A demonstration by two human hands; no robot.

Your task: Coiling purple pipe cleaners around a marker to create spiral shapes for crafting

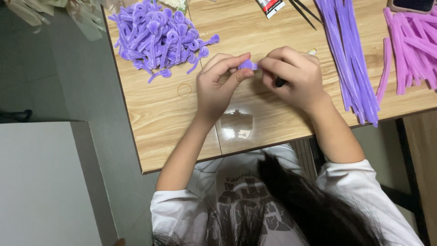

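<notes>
— Where's the purple pipe-cleaner piece right now?

— Pinched between your two hands, just above the wooden table. Your left hand has thumb and forefinger closed on its left end.

— And your right hand?

— Curled tight, fingertips meeting the piece from the right, a dark tool tucked under the fingers.

— Anything nearby?

— The pile of finished purple loops lies up left, straight purple stems to the right.

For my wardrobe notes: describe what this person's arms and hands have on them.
Both hands, left hand and right hand, are bare: no gloves, rings or watch visible. The forearms are uncovered. Short white sleeves end near the elbows, part of a white shirt with a dark grey print.
</notes>
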